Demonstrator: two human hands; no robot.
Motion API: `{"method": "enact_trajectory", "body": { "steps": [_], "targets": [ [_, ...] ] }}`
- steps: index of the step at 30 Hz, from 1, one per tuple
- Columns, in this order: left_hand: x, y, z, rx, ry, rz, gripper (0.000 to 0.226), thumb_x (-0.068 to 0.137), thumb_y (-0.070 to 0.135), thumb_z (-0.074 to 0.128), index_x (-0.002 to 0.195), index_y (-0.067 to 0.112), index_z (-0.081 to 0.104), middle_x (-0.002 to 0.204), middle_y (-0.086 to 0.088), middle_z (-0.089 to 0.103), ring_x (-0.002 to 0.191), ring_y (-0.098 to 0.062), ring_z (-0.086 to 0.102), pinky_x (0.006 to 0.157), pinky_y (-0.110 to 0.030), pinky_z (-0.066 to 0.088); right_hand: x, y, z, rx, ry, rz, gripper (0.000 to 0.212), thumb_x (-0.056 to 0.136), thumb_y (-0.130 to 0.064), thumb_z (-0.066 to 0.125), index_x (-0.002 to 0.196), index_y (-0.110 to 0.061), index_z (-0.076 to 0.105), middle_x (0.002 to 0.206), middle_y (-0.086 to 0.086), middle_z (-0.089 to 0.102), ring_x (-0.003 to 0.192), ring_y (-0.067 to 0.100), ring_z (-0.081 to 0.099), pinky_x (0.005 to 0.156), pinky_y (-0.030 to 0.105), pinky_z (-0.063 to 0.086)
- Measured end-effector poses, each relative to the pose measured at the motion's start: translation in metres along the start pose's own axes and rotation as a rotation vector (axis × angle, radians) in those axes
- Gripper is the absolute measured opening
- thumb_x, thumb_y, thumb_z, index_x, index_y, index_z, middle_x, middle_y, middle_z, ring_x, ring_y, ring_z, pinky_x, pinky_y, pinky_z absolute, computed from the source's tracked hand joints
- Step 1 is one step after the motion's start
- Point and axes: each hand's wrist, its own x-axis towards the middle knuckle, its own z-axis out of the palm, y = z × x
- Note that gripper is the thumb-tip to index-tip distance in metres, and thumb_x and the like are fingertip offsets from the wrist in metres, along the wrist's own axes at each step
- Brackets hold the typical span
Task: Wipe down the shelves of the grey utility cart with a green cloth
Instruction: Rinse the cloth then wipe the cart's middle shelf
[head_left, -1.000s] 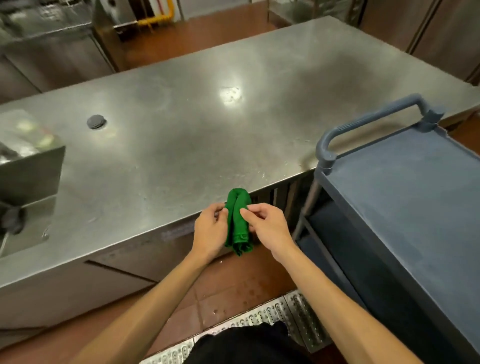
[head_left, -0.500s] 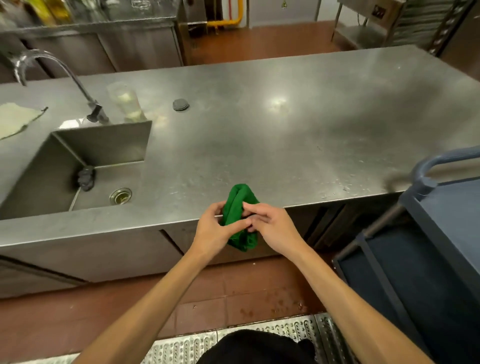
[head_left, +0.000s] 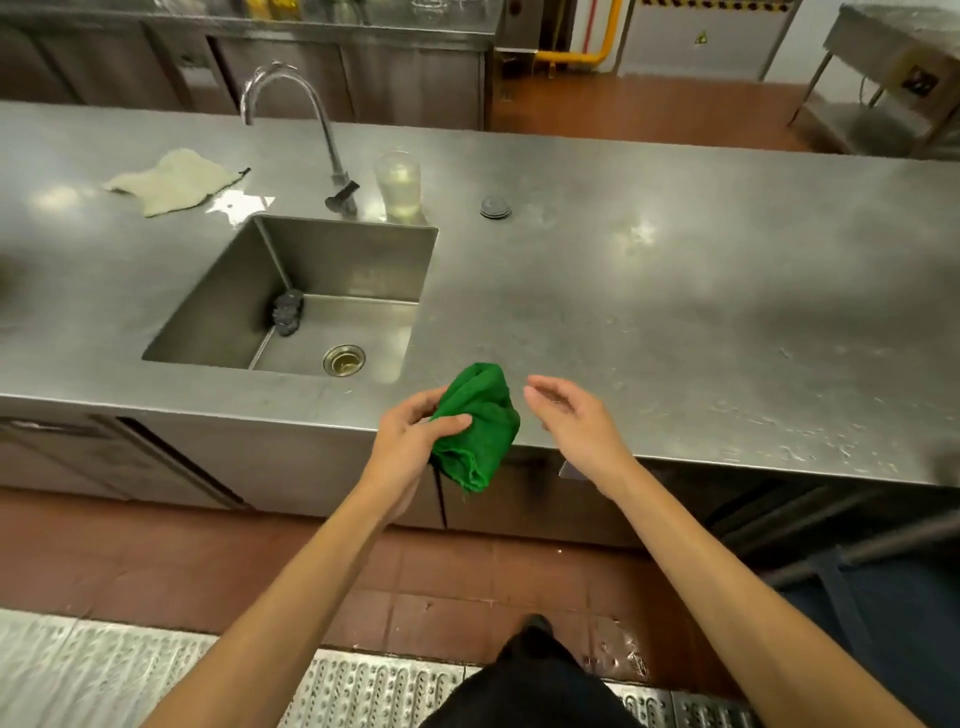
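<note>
A bunched green cloth (head_left: 480, 423) hangs over the front edge of the steel counter (head_left: 675, 312), gripped by my left hand (head_left: 410, 441) with the thumb across it. My right hand (head_left: 574, 421) is just right of the cloth, apart from it, with fingers spread and nothing in it. Only a dark lower part of the grey utility cart (head_left: 883, 613) shows at the bottom right; its top shelf and handle are out of view.
A sink (head_left: 311, 291) with a faucet (head_left: 291, 104) is set into the counter at left, a dark scrubber (head_left: 288, 312) in it. A clear cup (head_left: 397, 182), a grey plug (head_left: 495, 207) and a beige rag (head_left: 174, 179) lie behind. Red floor tiles and a metal grate lie below.
The view has swung left, so the sink is in sight and the cart has slid nearly out of frame. My right hand let go of the cloth and opened; my left hand keeps it.
</note>
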Motion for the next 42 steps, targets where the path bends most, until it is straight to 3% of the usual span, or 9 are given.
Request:
{"method": "enact_trajectory", "body": {
  "steps": [5, 9, 12, 17, 21, 29, 33, 38, 42],
  "targets": [
    [0.021, 0.034, -0.037, -0.104, -0.043, -0.021, 0.040, 0.075, 0.010, 0.071, 0.114, 0.006, 0.070, 0.113, -0.019, 0.071, 0.106, -0.033, 0.068, 0.089, -0.036, 0.056, 0.038, -0.017, 0.042, 0.221, -0.275, 0.113, 0.064, 0.084, -0.069, 0.050, 0.134, -0.029, 0.056, 0.131, -0.012, 0.062, 0.123, 0.007, 0.056, 0.106, 0.035, 0.044],
    [0.046, 0.051, -0.068, -0.126, -0.112, -0.014, 0.039, 0.081, 0.008, 0.069, 0.120, 0.006, 0.068, 0.120, -0.022, 0.068, 0.111, -0.036, 0.066, 0.095, -0.039, 0.055, 0.080, -0.035, 0.077, 0.396, -0.410, 0.152, 0.071, 0.074, -0.072, 0.058, 0.123, -0.021, 0.065, 0.118, -0.001, 0.071, 0.110, 0.015, 0.067, 0.091, 0.033, 0.055],
    [0.068, 0.061, -0.090, -0.089, -0.122, -0.013, 0.039, 0.082, 0.011, 0.071, 0.121, 0.009, 0.068, 0.120, -0.020, 0.068, 0.110, -0.034, 0.067, 0.087, -0.036, 0.057, 0.117, -0.042, 0.093, 0.386, -0.438, 0.157, 0.078, 0.065, -0.072, 0.068, 0.117, -0.014, 0.068, 0.110, 0.004, 0.074, 0.104, 0.017, 0.070, 0.085, 0.032, 0.057],
    [0.122, 0.086, -0.116, 0.045, -0.075, -0.082, 0.045, 0.070, 0.007, 0.080, 0.114, 0.012, 0.072, 0.119, -0.015, 0.070, 0.111, -0.032, 0.067, 0.090, -0.038, 0.057, 0.176, -0.054, 0.111, 0.320, -0.355, 0.058, 0.069, 0.065, -0.073, 0.069, 0.106, -0.017, 0.070, 0.099, -0.001, 0.076, 0.096, 0.014, 0.072, 0.075, 0.022, 0.056],
    [0.161, 0.102, -0.125, 0.274, -0.016, -0.162, 0.065, 0.055, 0.021, 0.093, 0.115, 0.019, 0.068, 0.117, -0.010, 0.070, 0.106, -0.028, 0.069, 0.097, -0.049, 0.053, 0.213, -0.065, 0.123, 0.233, -0.311, 0.000, 0.063, 0.070, -0.071, 0.065, 0.107, -0.020, 0.068, 0.098, -0.003, 0.076, 0.093, 0.012, 0.071, 0.085, 0.032, 0.057],
    [0.202, 0.115, -0.149, 0.278, -0.214, -0.378, 0.056, 0.066, 0.023, 0.091, 0.116, 0.015, 0.067, 0.112, -0.011, 0.073, 0.104, -0.029, 0.070, 0.079, -0.033, 0.058, 0.252, -0.097, 0.151, 0.170, -0.316, -0.130, 0.030, 0.085, -0.044, 0.070, 0.106, -0.023, 0.065, 0.097, -0.006, 0.072, 0.087, 0.006, 0.069, 0.071, 0.019, 0.055],
    [0.219, 0.117, -0.164, 0.240, -0.268, -0.394, 0.059, 0.065, 0.020, 0.091, 0.119, 0.014, 0.067, 0.117, -0.013, 0.071, 0.108, -0.031, 0.068, 0.082, -0.037, 0.058, 0.267, -0.115, 0.164, 0.183, -0.346, -0.186, 0.031, 0.082, -0.043, 0.072, 0.105, -0.023, 0.068, 0.096, -0.003, 0.074, 0.090, 0.015, 0.070, 0.081, 0.039, 0.058],
    [0.245, 0.128, -0.182, 0.194, -0.267, -0.358, 0.056, 0.060, 0.013, 0.086, 0.113, 0.012, 0.068, 0.116, -0.019, 0.070, 0.105, -0.040, 0.068, 0.091, -0.051, 0.055, 0.288, -0.134, 0.177, 0.171, -0.315, -0.269, 0.025, 0.079, -0.050, 0.072, 0.100, -0.037, 0.069, 0.095, -0.011, 0.074, 0.089, 0.006, 0.069, 0.079, 0.031, 0.057],
    [0.270, 0.152, -0.206, 0.174, -0.308, -0.318, 0.046, 0.056, 0.014, 0.079, 0.101, 0.017, 0.073, 0.105, -0.017, 0.072, 0.092, -0.034, 0.072, 0.073, -0.038, 0.060, 0.311, -0.151, 0.181, 0.010, -0.348, -0.335, 0.044, 0.083, -0.054, 0.064, 0.121, -0.033, 0.061, 0.111, -0.013, 0.069, 0.105, 0.004, 0.064, 0.094, 0.037, 0.053]
  ]
}}
